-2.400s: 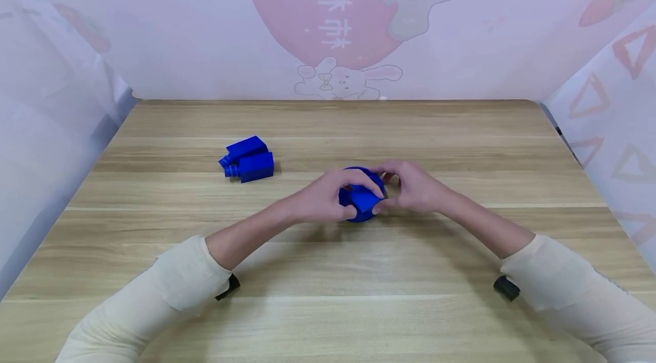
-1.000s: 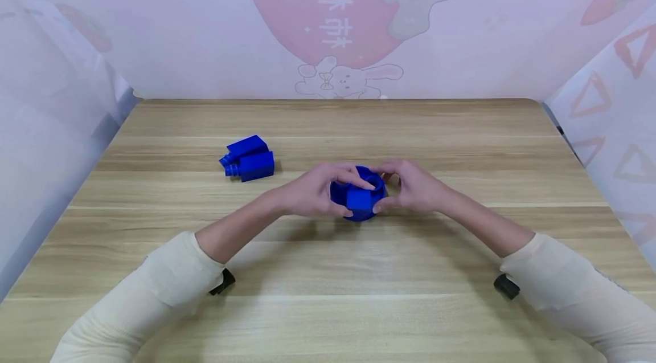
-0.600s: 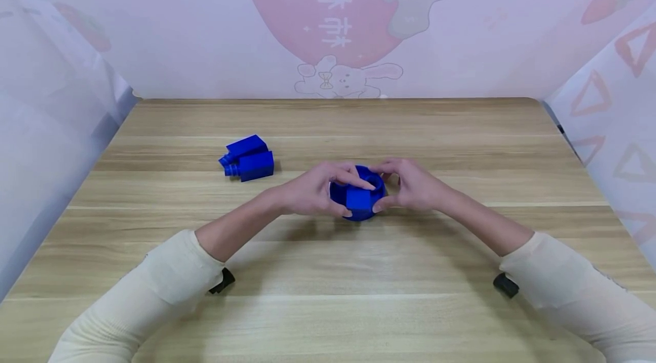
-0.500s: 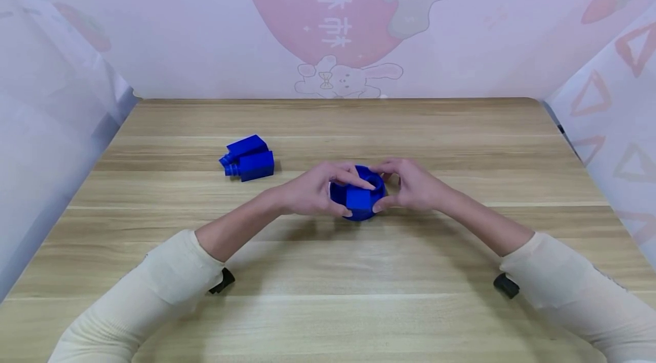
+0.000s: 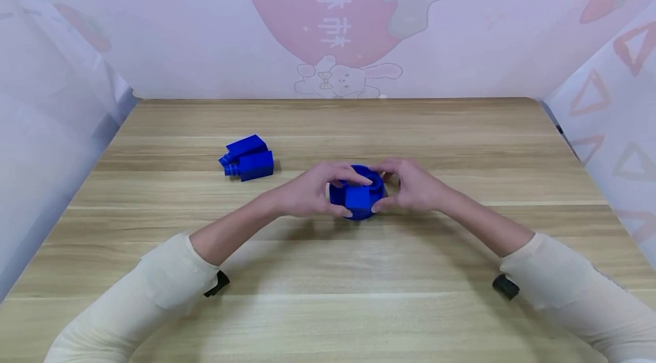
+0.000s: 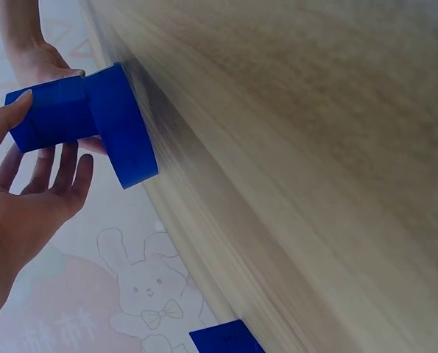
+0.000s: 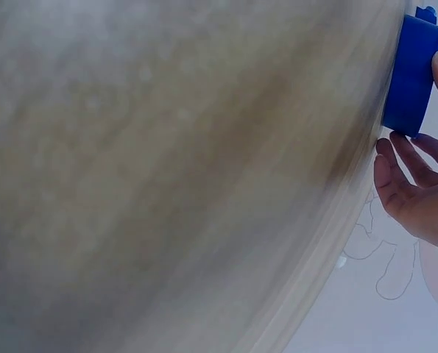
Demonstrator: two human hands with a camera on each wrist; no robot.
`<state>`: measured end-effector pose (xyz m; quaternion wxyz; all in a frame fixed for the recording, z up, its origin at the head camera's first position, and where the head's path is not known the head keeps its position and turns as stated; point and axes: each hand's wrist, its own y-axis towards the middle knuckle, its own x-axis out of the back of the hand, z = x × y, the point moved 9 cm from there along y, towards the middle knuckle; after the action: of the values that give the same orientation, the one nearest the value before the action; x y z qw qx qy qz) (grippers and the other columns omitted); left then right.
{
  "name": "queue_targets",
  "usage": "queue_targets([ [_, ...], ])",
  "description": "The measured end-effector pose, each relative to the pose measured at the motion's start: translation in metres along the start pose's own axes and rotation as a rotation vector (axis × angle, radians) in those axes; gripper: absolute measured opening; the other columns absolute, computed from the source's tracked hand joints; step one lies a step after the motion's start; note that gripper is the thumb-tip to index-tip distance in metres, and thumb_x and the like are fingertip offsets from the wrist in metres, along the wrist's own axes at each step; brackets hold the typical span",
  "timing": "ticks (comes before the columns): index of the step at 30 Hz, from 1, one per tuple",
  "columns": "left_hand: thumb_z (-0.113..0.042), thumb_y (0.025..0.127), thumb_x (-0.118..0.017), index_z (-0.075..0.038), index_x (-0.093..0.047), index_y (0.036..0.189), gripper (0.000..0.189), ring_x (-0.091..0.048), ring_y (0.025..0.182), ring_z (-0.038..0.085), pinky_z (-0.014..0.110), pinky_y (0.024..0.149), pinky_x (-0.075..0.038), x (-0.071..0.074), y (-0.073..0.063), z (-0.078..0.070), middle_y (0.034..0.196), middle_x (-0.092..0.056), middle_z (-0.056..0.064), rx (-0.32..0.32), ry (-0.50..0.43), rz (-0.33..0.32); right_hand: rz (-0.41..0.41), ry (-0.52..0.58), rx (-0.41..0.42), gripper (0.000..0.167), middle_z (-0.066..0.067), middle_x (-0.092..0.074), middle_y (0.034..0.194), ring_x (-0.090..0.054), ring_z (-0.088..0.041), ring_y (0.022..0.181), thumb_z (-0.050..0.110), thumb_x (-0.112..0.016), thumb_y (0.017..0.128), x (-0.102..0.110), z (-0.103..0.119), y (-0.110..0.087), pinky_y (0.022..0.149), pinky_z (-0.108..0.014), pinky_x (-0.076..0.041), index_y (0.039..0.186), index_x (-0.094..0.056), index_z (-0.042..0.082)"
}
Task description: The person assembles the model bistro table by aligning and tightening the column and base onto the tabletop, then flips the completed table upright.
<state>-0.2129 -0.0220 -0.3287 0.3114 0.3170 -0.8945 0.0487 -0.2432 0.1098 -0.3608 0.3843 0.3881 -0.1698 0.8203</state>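
Note:
A shallow round blue piece (image 5: 359, 216) with a raised rim lies on the table in the head view. Standing up out of it is a square blue block (image 5: 357, 198), seen from the side in the left wrist view. My left hand (image 5: 314, 190) holds this block, thumb on its near side and index finger reaching over the far side. From the right, my right hand (image 5: 414, 186) grips the rim of the round piece between thumb and fingers. In the right wrist view its thumb lies at the rim's upper face. The joint between block and round piece is hidden.
Two blue square blocks (image 5: 256, 166) with threaded ends lie side by side, touching, to the left on the wooden table (image 5: 328, 306). A printed white and pink backdrop (image 5: 205, 27) rises behind the table's far edge.
Since the first frame, the square block has turned to stand squarely, and my left hand has shifted left. Just now its index finger has drawn back slightly. My right hand stays put.

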Motion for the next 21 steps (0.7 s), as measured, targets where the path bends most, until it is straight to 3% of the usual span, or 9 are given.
queue_targets([
  [7,-0.007,0.083,-0.087,0.0,-0.065,0.135,0.057,-0.059,0.123,0.029,0.046,0.101,-0.052,0.009,-0.011,0.003,0.132,-0.066,0.013,0.05,0.041,-0.023,0.015,-0.016,0.017,0.075,-0.017,-0.068,0.129,-0.066,-0.033,0.111,0.023,-0.092,0.08,-0.002,0.002,-0.001,0.094,-0.05,-0.055,0.141,-0.058,-0.006],
  [14,-0.002,0.083,-0.085,0.004,-0.062,0.136,0.057,-0.062,0.118,0.038,0.056,0.099,-0.052,0.03,-0.024,0.012,0.126,-0.068,0.02,0.092,0.072,-0.108,-0.016,0.035,-0.005,0.07,-0.019,-0.063,0.137,-0.058,-0.038,0.123,0.021,-0.086,0.086,0.01,0.006,-0.009,0.092,-0.055,-0.054,0.145,-0.056,-0.004],
  [21,0.0,0.085,-0.083,0.003,-0.063,0.136,0.055,-0.063,0.118,0.04,0.056,0.099,-0.052,0.056,-0.045,0.031,0.127,-0.069,0.022,0.212,0.125,-0.227,-0.036,0.052,0.22,0.055,-0.02,-0.066,0.135,-0.059,-0.035,0.124,0.007,-0.081,0.087,0.024,0.039,-0.012,0.088,-0.055,-0.054,0.137,-0.061,-0.006],
])
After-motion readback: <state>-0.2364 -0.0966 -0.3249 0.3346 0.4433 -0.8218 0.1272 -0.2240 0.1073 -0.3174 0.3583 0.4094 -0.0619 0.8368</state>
